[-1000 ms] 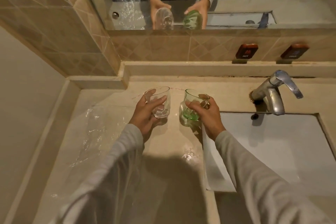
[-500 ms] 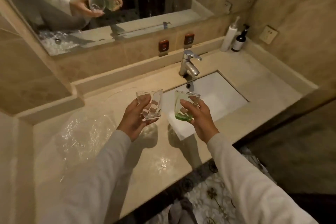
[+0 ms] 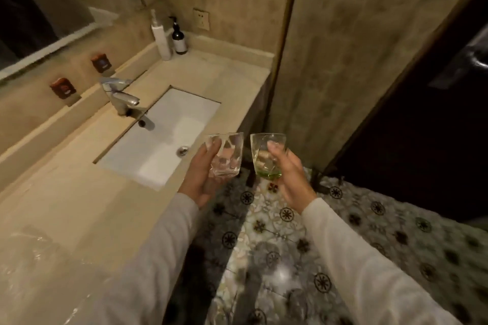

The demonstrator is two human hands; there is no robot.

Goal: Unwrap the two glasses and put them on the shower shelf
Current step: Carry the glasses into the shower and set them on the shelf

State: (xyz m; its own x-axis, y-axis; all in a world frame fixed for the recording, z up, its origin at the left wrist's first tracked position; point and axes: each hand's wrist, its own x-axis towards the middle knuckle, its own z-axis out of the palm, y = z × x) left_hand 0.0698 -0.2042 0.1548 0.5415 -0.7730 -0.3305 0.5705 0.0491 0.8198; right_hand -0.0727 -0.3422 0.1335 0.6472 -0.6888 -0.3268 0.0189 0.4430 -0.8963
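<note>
I've swung both tumblers off the desk [image 3: 79, 208]: clear faceted glass [image 3: 225, 154] gripped upright in my left hand [image 3: 202, 177], green-based glass [image 3: 268, 155] in my right hand [image 3: 289, 174], carried level over the patterned floor [image 3: 277, 232], shower shelf unseen.

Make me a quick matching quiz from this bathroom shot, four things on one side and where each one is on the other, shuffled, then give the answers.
Things:
1. clear glass
2. green-bottomed glass
3. dark pump bottle
4. plastic wrap

Places:
A. at the back corner of the counter, beside the white bottle
B. in the right hand
C. lying on the near end of the counter
D. in the left hand

Pairs: 1-D, 2-B, 3-A, 4-C
</note>
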